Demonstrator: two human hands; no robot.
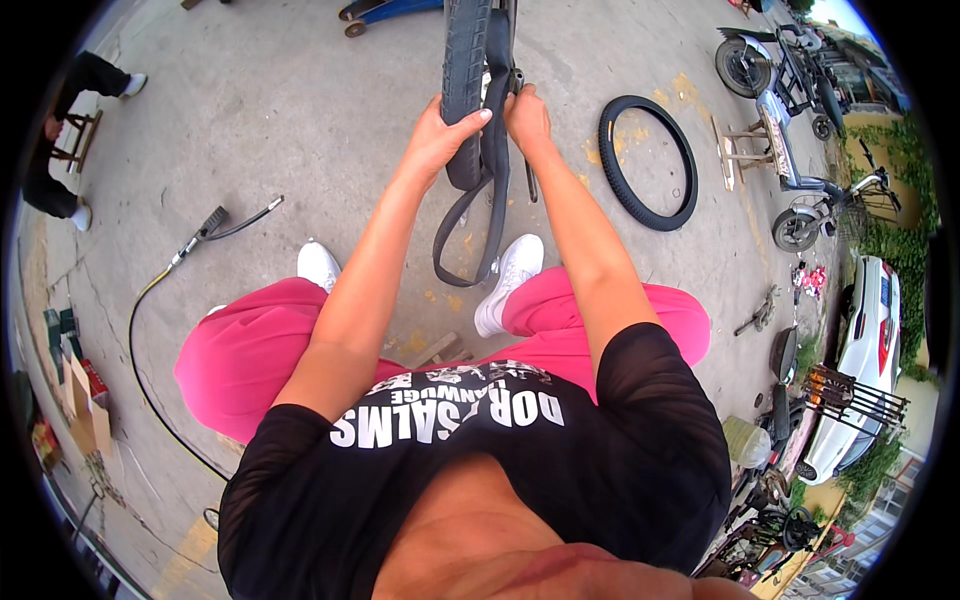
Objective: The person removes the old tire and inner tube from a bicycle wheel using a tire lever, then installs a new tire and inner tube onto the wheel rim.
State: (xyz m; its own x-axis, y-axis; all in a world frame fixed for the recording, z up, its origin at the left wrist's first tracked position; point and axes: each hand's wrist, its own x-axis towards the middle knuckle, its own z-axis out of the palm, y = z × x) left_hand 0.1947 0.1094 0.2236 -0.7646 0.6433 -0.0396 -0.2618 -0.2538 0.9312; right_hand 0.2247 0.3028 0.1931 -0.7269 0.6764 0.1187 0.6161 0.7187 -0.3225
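Between the L hand [438, 142] and R hand [528, 115], a flat, slack inner tube [495, 150] runs alongside a bicycle tyre [463, 90] seen edge-on, its loop drooping below both hands. L grips the tyre, thumb reaching across twd the tube; R has fingers curled by a metal fitting [516, 80] (can't tell exactly what they pinch). Step in hand looks like tube work at the wheel, fitting or removing, can't say which. Next move prob. calls for L steadying the tyre while R guides the tube w/o twisting it. Second tyre [622, 198] lies right of R hand; air-hose inflator [190, 245], unheld, left of & below L hand.
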